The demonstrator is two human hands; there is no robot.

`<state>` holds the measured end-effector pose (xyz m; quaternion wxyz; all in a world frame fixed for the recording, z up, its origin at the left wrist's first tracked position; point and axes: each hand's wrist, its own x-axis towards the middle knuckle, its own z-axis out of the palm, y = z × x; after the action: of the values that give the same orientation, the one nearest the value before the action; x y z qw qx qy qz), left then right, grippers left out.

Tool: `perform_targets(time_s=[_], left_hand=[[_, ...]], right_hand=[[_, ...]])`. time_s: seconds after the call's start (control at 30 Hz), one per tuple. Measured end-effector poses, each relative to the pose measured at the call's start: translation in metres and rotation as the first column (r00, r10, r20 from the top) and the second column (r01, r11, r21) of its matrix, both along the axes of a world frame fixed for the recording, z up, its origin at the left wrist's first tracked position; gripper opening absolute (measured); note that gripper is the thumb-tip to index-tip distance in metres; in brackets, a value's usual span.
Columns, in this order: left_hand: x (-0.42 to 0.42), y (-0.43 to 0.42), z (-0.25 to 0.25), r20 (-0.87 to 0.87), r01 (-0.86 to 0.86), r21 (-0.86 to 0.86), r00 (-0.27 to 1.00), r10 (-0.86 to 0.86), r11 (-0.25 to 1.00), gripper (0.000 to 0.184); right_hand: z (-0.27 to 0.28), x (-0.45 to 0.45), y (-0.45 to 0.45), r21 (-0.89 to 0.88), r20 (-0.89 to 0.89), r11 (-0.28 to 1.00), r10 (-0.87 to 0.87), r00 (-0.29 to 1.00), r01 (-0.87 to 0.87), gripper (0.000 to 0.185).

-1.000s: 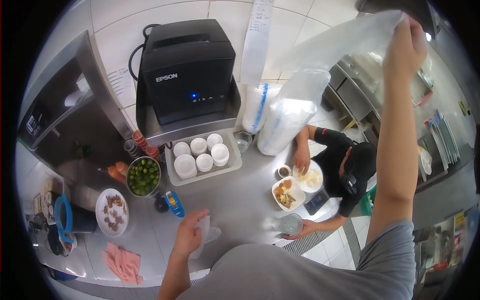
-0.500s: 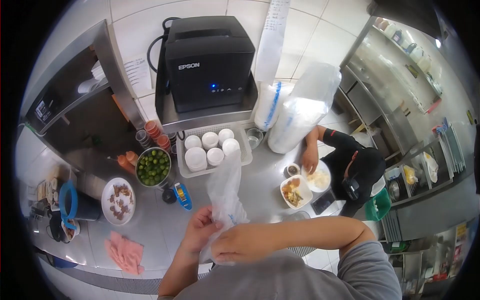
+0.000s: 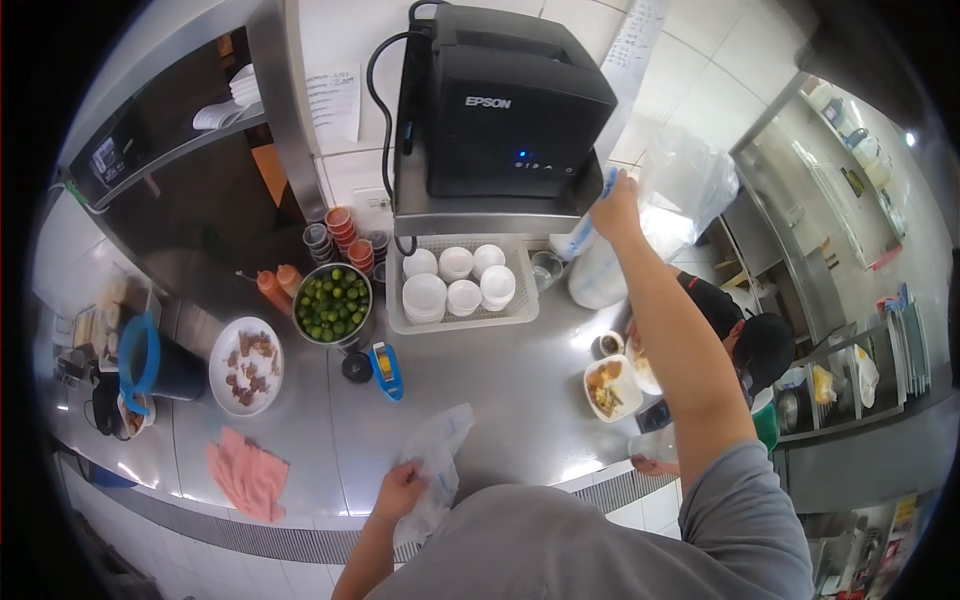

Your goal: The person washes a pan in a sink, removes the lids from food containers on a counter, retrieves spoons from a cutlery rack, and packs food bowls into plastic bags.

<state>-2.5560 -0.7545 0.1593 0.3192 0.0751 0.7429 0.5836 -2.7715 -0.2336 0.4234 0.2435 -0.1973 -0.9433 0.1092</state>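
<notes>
A thin clear plastic bag hangs loosely from my left hand, whose fingers are closed on it above the counter's front edge. My right arm stretches up and away to the right. At its end my right hand has its fingers curled at the top of a blue-printed pack of plastic bags, beside the printer shelf. The fingertips seem to pinch the plastic there, partly hidden by the hand. Right beside it stands a tall bundle of clear plastic.
A black printer sits on a metal shelf above a basket of white cups. Leftward are a bowl of limes, a plate of meat pieces and a pink cloth. At right, a co-worker works near a food bowl.
My right hand has left the plastic bag and reached up to the blue-printed pack. My left hand keeps the bag, which now hangs lower. The view has shifted.
</notes>
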Motion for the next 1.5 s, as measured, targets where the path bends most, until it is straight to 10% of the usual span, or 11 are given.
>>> perform_targets(time_s=[0.13, 0.33, 0.4, 0.6, 0.73, 0.8, 0.93, 1.0, 1.13, 1.37, 1.5], left_hand=[[0.007, 0.002, -0.003, -0.008, -0.083, -0.001, 0.996, 0.083, 0.997, 0.007], [0.005, 0.004, 0.006, -0.059, -0.149, 0.043, 0.987, 0.152, 0.988, 0.005], [0.006, 0.002, 0.004, -0.069, -0.148, 0.028, 0.986, 0.149, 0.989, 0.005], [0.007, 0.003, 0.006, -0.129, -0.168, 0.014, 0.977, 0.168, 0.986, 0.008], [0.007, 0.002, 0.001, -0.110, -0.166, 0.033, 0.980, 0.169, 0.986, 0.010], [0.006, 0.002, 0.005, -0.119, -0.162, 0.020, 0.979, 0.163, 0.987, 0.011], [0.003, 0.002, -0.001, -0.172, -0.146, -0.047, 0.976, 0.136, 0.988, 0.014], [0.004, 0.001, -0.005, -0.211, -0.135, -0.059, 0.970, 0.120, 0.989, 0.015], [0.003, 0.003, -0.006, -0.180, -0.153, -0.010, 0.972, 0.149, 0.988, 0.015], [0.005, 0.001, -0.016, -0.103, -0.173, -0.024, 0.980, 0.170, 0.985, 0.010], [0.008, -0.001, -0.034, -0.079, -0.192, 0.016, 0.978, 0.193, 0.981, 0.008]], right_hand=[[-0.023, -0.028, -0.003, -0.098, -0.207, 0.983, -0.174, 0.963, 0.157, 0.100], [-0.045, -0.069, 0.020, -0.361, -0.521, 0.910, -0.378, 0.766, 0.204, 0.067], [-0.050, -0.067, 0.027, 0.138, -0.319, 0.911, -0.330, 0.888, 0.389, 0.046], [-0.026, -0.041, 0.022, 0.478, -0.192, 0.855, -0.120, 0.974, 0.200, 0.029], [-0.053, -0.080, 0.115, 0.321, -0.151, 0.945, 0.109, 0.982, -0.056, 0.027], [-0.008, -0.064, 0.115, 0.228, 0.267, 0.933, 0.214, 0.939, -0.278, 0.026], [0.050, -0.043, 0.065, 0.134, 0.121, 0.988, 0.067, 0.990, -0.083, 0.021], [0.076, -0.033, 0.035, 0.492, 0.321, 0.868, -0.113, 0.940, -0.064, 0.018], [0.104, -0.027, 0.022, 0.480, 0.264, 0.877, -0.153, 0.952, 0.008, 0.018], [0.165, -0.035, 0.070, 0.271, -0.332, 0.935, -0.133, 0.934, 0.229, 0.023], [0.222, -0.011, 0.077, 0.055, -0.876, 0.973, -0.060, 0.479, 0.223, 0.026]])
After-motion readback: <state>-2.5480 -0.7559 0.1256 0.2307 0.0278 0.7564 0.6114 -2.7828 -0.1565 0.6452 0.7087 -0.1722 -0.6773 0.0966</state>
